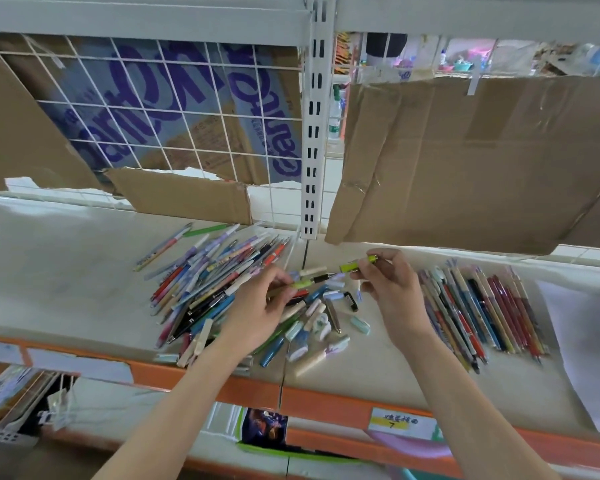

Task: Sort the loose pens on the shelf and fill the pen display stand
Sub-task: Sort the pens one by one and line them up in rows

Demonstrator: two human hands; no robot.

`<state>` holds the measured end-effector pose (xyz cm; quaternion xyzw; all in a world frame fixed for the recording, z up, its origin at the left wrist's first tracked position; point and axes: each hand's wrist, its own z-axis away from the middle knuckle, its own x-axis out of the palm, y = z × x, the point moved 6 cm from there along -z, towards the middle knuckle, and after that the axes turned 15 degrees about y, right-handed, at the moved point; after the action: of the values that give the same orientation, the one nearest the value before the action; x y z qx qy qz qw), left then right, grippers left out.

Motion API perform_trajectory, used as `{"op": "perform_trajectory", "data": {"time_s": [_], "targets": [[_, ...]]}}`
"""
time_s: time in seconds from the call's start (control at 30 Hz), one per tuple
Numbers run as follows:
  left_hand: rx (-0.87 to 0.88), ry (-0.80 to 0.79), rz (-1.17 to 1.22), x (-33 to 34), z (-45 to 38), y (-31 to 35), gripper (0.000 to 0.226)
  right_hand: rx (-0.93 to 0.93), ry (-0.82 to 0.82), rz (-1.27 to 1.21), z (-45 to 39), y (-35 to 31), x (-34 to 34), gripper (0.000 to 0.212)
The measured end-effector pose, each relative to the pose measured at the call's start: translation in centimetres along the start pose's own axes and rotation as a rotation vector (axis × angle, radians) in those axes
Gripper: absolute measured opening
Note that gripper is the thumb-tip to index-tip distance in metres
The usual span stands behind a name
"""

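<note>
Fingers of the left hand (pixel 257 306) pinch one end of a green pen (pixel 312 280), and the right hand (pixel 392 289) pinches a bright green piece (pixel 357 264), maybe its cap, at the other end. Both hover over the shelf (pixel 66 271). Under them lies a messy pile of pens (pixel 215 278), partly hidden by the left hand. A neat row of pens (pixel 482 306) sits to the right. A small label (pixel 400 423) shows a "7". Torn cardboard (pixel 465 161) hangs behind.
</note>
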<state>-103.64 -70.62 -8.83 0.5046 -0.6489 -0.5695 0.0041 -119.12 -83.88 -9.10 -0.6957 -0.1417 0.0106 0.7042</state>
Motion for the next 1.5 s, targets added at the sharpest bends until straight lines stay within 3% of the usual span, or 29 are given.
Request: {"op": "perform_trajectory", "data": {"time_s": [0.3, 0.53, 0.6, 0.7, 0.8, 1.03, 1.13, 1.27, 1.5], "targets": [[-0.012, 0.044, 0.057, -0.4, 0.0, 0.2, 0.008, -0.136, 0.036, 0.085, 0.0, -1.6, 0.1, 0.014], [-0.053, 0.008, 0.107, 0.7, 0.7, 1.3, 0.008, -0.079, -0.126, 0.173, 1.9, -0.4, 2.3, 0.01], [-0.225, -0.026, 0.194, 1.3, 1.0, 0.6, 0.014, -0.056, -0.14, 0.137, 2.1, -0.2, 2.5, 0.008], [-0.648, -0.114, 0.653, 2.2, 2.2, -0.6, 0.02, -0.036, -0.207, 0.119, 2.3, -0.1, 2.8, 0.009], [-0.833, -0.19, 0.872, 2.6, 3.1, -0.8, 0.02, -0.038, -0.285, 0.119, 2.7, -0.1, 3.3, 0.012], [-0.785, -0.302, 0.949, 2.0, 2.8, 0.3, 0.009, 0.0, -0.341, 0.021, 2.9, -1.0, 4.2, 0.019], [-0.781, -0.363, 0.938, 1.9, 3.0, 1.0, 0.002, 0.109, -0.371, -0.037, 2.9, -1.0, 4.4, 0.022], [-0.746, -0.382, 0.881, 1.9, 2.9, 1.5, 0.013, 0.245, -0.39, -0.11, 3.0, -0.7, 4.7, 0.017], [-0.736, -0.365, 0.837, 1.7, 2.8, 1.3, 0.019, 0.277, -0.379, -0.118, 2.9, -0.4, 4.6, 0.02]]}}
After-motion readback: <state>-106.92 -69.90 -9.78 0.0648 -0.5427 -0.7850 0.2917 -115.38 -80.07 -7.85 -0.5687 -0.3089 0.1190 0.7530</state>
